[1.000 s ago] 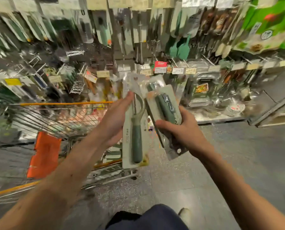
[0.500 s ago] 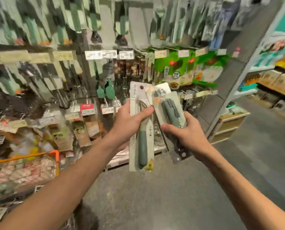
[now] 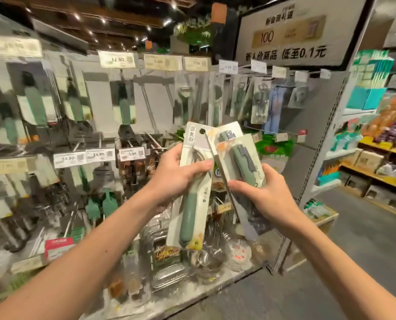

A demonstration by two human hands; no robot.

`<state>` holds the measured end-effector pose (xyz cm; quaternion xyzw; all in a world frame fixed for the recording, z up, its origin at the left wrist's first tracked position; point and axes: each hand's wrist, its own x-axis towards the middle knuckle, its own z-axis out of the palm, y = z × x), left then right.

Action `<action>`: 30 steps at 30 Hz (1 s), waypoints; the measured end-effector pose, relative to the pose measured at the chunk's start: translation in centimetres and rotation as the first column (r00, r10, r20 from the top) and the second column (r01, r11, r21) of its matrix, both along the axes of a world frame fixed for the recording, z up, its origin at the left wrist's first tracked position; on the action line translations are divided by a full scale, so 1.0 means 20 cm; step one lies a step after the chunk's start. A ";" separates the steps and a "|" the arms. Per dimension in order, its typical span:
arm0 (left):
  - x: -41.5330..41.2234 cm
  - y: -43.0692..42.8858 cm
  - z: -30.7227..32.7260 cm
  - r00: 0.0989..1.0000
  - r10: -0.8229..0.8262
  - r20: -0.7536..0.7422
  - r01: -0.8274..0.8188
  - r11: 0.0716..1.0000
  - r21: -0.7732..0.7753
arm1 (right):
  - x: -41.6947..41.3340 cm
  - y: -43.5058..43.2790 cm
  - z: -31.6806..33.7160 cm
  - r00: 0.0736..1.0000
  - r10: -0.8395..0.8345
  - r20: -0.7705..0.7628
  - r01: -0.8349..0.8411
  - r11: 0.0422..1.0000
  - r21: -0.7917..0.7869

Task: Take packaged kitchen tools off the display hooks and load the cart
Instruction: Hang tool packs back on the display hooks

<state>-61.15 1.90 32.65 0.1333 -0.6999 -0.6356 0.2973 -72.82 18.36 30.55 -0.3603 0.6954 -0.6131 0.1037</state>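
My left hand point(image 3: 174, 179) grips a carded peeler pack point(image 3: 190, 204) with a green handle, held upright in front of the display. My right hand point(image 3: 268, 195) holds a second pack point(image 3: 241, 158), a green-handled opener on a card, tilted and overlapping the first pack's right edge. Behind both packs the display hooks point(image 3: 146, 98) carry several more packaged kitchen tools under price tags. The cart is out of view.
A lower shelf point(image 3: 192, 280) holds metal trays and wire utensils just below my hands. A grey shelf upright point(image 3: 317, 158) ends the display on the right; beyond it runs an aisle floor point(image 3: 365, 239) with yellow shelving of boxes.
My view has swung up and to the right, from the orange cart to the hanging display. Both hands have kept their packs and risen together; the cart has left the view.
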 end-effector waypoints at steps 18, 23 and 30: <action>-1.19 -0.47 0.20 0.986 0.111 -0.127 -0.122 0.989 -0.088 | -1.15 -0.49 0.17 0.985 -0.073 -0.158 0.064 0.996 -0.060; -1.43 -0.51 0.24 0.948 0.278 -0.153 -0.300 0.942 -0.150 | -1.43 -0.60 0.19 0.988 0.024 -0.152 -0.042 0.992 -0.120; -1.71 -0.59 0.36 0.864 0.468 -0.184 -0.500 0.841 -0.207 | -1.82 -0.73 0.24 0.975 0.159 -0.156 -0.178 0.977 -0.115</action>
